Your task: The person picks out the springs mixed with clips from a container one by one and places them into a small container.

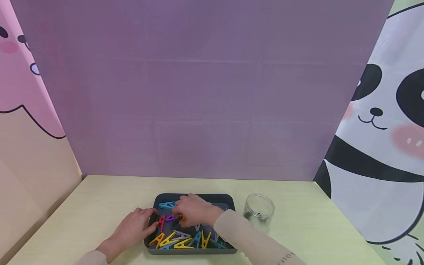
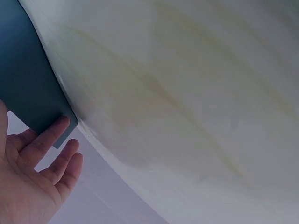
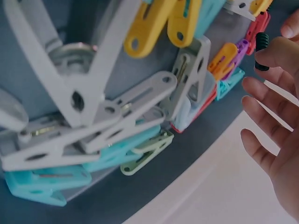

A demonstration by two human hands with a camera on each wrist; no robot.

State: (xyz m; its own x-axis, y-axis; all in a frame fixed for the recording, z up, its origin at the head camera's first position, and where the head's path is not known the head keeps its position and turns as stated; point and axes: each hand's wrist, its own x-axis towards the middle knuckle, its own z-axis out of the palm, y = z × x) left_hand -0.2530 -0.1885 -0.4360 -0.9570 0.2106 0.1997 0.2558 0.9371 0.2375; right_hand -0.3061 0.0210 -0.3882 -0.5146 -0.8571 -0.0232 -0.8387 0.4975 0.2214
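Note:
A dark grey tray (image 1: 190, 251) on the table holds many plastic clothespins in yellow, blue, red, grey and other colours. My right hand (image 1: 195, 210) is over the tray's middle. In the right wrist view its thumb and forefinger pinch a black ribbed piece (image 3: 262, 51), coiled like a spring. Close by are a purple clothespin (image 1: 170, 218), an orange clothespin (image 3: 222, 57) and a red clothespin (image 1: 161, 223). My left hand (image 1: 134, 226) touches the tray's left side. In the left wrist view, one finger rests against the tray wall (image 2: 32, 70), while two others stand apart from it.
To the right of the tray stands a clear round jar (image 1: 259, 209), with small dark things low inside it. A purple backdrop (image 1: 205, 110) rises behind the table (image 1: 109, 195). A panda print (image 1: 374, 147) is on the right wall.

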